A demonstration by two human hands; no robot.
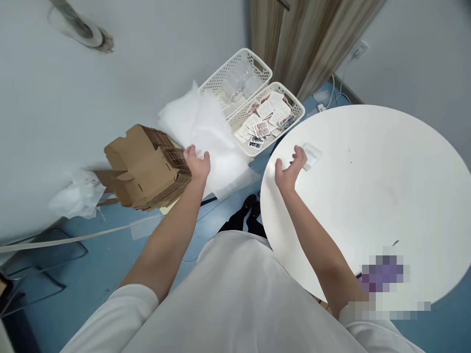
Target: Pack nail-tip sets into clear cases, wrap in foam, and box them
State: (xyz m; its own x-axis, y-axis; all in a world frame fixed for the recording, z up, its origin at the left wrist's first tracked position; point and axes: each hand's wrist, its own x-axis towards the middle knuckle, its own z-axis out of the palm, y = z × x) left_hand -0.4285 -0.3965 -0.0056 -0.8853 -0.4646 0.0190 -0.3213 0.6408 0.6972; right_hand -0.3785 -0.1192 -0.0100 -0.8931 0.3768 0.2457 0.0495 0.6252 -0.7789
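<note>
My left hand (196,164) reaches out to the left and rests on the top edge of a stack of flat brown cardboard boxes (147,166), fingers curled against it beside white foam sheets (206,132). My right hand (289,169) hovers over the near-left edge of the round white table (368,196), fingers spread and slightly curled, holding nothing. A small clear plastic packet (312,154) lies on the table just beyond its fingertips.
Two white perforated baskets stand on the blue floor: the far basket (237,78) holds clear plastic pieces, the near basket (270,117) holds several small blister cards. Crumpled white wrap (77,196) lies left. A wooden door (301,39) is behind. My feet (246,215) are below.
</note>
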